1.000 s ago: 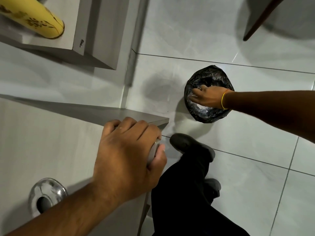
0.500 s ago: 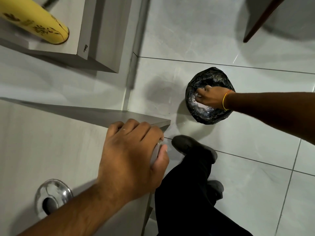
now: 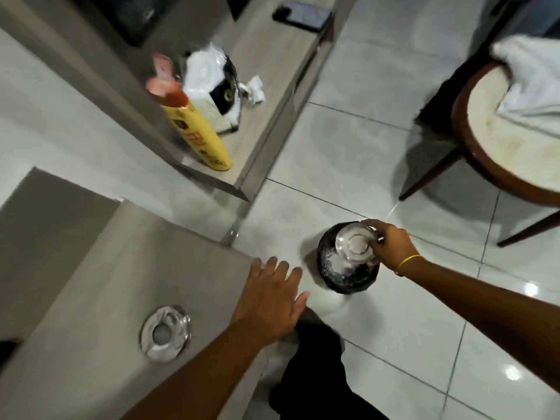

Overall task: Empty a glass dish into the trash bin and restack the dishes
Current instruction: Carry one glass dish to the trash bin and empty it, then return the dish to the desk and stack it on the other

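A grey counter (image 3: 100,283) fills the 7 o'clock part of the view, carrying a round glass dish (image 3: 165,332) near its front edge; the left hand (image 3: 268,301) lies spread flat on its corner. A lower shelf (image 3: 266,95) runs toward 12 o'clock, bearing a yellow spray can (image 3: 197,131), a white bag (image 3: 212,83), crumpled paper (image 3: 253,89) and a dark phone (image 3: 301,15). On the pale tiled floor (image 3: 348,153) a black-lined trash bin (image 3: 348,268) stands at centre, a round wooden chair (image 3: 500,140) at 2 o'clock
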`<action>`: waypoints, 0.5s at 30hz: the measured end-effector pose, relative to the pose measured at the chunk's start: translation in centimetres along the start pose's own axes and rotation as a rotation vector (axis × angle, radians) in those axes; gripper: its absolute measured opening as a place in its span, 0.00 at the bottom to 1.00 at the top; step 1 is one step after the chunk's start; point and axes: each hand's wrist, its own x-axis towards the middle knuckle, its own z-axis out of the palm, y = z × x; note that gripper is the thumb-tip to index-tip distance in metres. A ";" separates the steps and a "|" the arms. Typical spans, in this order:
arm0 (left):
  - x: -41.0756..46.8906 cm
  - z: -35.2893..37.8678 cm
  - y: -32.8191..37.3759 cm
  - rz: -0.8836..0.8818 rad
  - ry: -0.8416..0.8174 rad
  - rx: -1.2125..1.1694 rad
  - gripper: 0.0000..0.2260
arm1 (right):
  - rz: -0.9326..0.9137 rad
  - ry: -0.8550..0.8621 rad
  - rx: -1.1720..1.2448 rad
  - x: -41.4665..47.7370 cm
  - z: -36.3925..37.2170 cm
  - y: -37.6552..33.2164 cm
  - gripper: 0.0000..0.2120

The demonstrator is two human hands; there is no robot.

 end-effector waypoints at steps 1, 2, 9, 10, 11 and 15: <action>-0.5 -0.8 0.6 -0.061 -0.040 0.001 0.27 | -0.010 -0.012 0.026 -1.4 -1.3 -2.1 0.23; -0.7 -1.1 1.3 -0.092 -0.109 0.008 0.32 | -0.044 -0.023 0.043 -2.3 -1.8 -3.3 0.20; -9.4 -4.7 4.4 -0.404 0.203 -0.266 0.34 | -0.282 -0.073 0.076 -12.0 -3.4 -19.4 0.18; -11.2 -4.6 4.1 -0.470 0.265 -0.306 0.35 | -0.322 -0.083 0.055 -13.3 -2.4 -21.1 0.19; -13.2 -4.5 3.4 -0.549 0.318 -0.341 0.36 | -0.351 -0.115 0.044 -14.3 -1.1 -23.1 0.21; -19.5 -1.0 0.3 -0.838 0.483 -0.388 0.36 | -0.468 -0.234 -0.004 -17.7 5.4 -28.5 0.20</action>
